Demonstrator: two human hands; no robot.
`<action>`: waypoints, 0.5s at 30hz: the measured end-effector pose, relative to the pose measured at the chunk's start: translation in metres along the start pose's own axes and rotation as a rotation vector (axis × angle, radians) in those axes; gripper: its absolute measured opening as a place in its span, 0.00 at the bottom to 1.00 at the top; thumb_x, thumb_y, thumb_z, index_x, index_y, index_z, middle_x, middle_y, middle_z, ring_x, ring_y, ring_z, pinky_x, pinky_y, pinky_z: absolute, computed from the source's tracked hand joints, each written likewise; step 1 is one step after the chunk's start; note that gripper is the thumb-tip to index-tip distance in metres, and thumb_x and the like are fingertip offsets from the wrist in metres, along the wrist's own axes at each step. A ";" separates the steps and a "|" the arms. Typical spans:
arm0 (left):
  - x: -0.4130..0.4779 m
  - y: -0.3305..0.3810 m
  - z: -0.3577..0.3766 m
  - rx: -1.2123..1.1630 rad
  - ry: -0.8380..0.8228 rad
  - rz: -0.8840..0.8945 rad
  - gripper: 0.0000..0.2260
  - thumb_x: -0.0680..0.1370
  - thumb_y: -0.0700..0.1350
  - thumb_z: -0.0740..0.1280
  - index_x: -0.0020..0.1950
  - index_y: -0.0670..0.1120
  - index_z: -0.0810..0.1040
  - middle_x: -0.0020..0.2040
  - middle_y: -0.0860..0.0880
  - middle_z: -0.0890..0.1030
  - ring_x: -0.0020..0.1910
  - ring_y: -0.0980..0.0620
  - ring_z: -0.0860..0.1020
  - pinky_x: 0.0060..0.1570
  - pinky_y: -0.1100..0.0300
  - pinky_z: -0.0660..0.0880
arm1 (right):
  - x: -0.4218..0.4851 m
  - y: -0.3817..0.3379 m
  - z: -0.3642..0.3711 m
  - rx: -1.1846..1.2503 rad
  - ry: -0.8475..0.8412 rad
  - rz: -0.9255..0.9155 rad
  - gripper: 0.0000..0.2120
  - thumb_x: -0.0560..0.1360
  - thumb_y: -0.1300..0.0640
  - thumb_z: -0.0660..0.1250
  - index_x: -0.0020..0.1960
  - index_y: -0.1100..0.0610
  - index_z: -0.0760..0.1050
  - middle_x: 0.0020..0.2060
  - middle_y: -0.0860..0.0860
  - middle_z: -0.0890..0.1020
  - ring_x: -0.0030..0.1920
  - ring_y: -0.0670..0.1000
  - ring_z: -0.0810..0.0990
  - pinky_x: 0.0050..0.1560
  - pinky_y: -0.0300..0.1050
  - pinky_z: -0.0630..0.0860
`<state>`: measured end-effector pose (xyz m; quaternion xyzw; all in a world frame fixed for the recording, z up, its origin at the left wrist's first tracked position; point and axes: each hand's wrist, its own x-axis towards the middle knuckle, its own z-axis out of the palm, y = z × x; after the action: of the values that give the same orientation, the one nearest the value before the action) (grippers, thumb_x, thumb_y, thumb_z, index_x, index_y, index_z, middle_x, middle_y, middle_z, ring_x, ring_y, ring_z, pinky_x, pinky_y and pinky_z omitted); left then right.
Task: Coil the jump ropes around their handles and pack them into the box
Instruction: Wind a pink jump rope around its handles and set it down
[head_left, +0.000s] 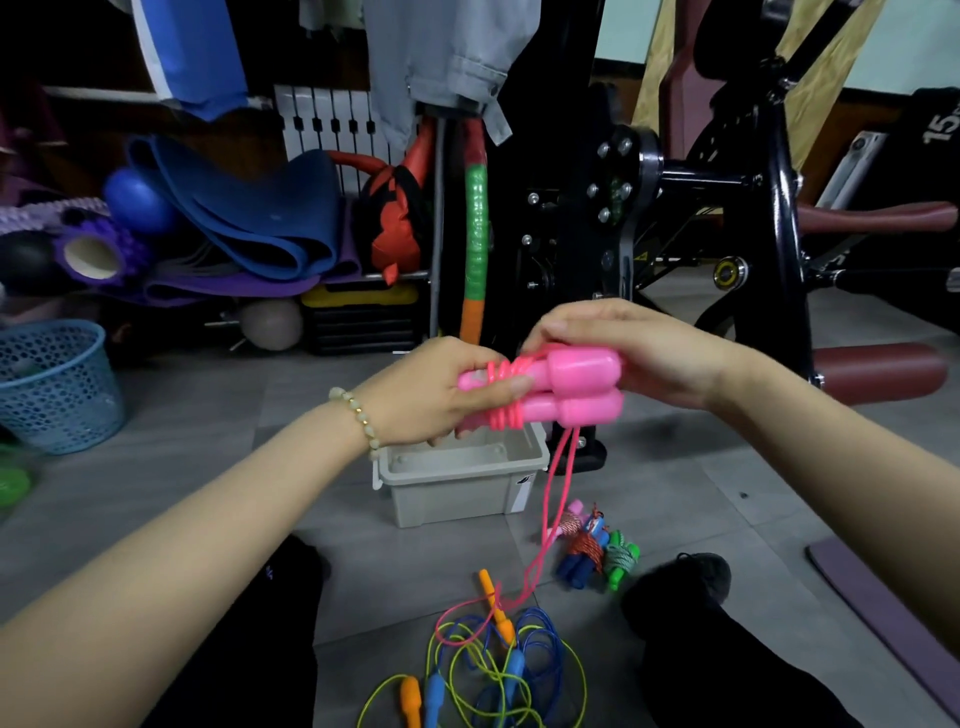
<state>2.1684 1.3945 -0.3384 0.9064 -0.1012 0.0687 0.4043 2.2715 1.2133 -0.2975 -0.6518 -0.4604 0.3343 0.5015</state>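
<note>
At the floor's left edge stands one blue basket (57, 384). Along the far edge lie one purple roller (91, 257), one blue ball (137, 200), folded blue mats (249, 218), one beige ball (270, 322), a black-and-yellow case (358, 317) and a red bag (395, 228). A green-and-orange hoop (475, 234) stands upright just right of the bag.

The left hand (441, 389), with a bead bracelet (358, 415) on its wrist, grips the thin ends of two pink handles (571, 389). Its thumb presses on the turns of cord wound round them. The handles lie side by side in the air above the box (457, 488), which sits open mid-floor. The hand hides part of the box's far rim. The right hand (639, 353) curls round the thick ends from behind, fingertips at the cord on top. The loose part of the pink rope (558, 499) hangs from the handles past the box's right corner down to the floor.

Right of the box, three coiled ropes (584, 556) lie touching: one pink-and-white, one blue-and-red, one green. At the near edge, between the person's legs, two loose ropes lie tangled. The orange rope (410, 696) has two orange handles and a yellow-green cord. The blue rope (434, 696) has two blue handles and a blue cord. The pink cord runs in among them. A black machine (753, 182) fills the far right, and a purple mat (883, 613) lies at the right edge.
</note>
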 end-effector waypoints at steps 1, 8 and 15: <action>-0.001 -0.003 0.000 -0.056 0.006 -0.023 0.19 0.75 0.62 0.60 0.35 0.47 0.74 0.24 0.49 0.75 0.18 0.53 0.69 0.20 0.64 0.66 | -0.001 0.001 0.001 0.026 0.009 -0.010 0.11 0.75 0.53 0.62 0.48 0.58 0.79 0.40 0.49 0.83 0.41 0.44 0.80 0.42 0.33 0.75; -0.006 -0.014 0.011 -0.342 0.037 -0.089 0.24 0.77 0.63 0.56 0.34 0.44 0.73 0.24 0.46 0.74 0.16 0.54 0.67 0.17 0.67 0.64 | 0.003 0.017 0.012 0.022 0.004 -0.011 0.15 0.73 0.56 0.64 0.58 0.53 0.76 0.53 0.49 0.83 0.56 0.48 0.80 0.55 0.39 0.75; -0.004 -0.019 0.019 -0.547 0.133 -0.196 0.31 0.71 0.65 0.52 0.41 0.36 0.73 0.22 0.49 0.72 0.15 0.55 0.65 0.17 0.67 0.60 | 0.006 0.043 0.028 0.402 0.071 -0.005 0.13 0.66 0.47 0.75 0.43 0.54 0.78 0.34 0.46 0.74 0.35 0.43 0.70 0.41 0.39 0.66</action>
<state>2.1697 1.3938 -0.3656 0.7629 -0.0012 0.0587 0.6439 2.2596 1.2258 -0.3462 -0.5488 -0.3679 0.3950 0.6383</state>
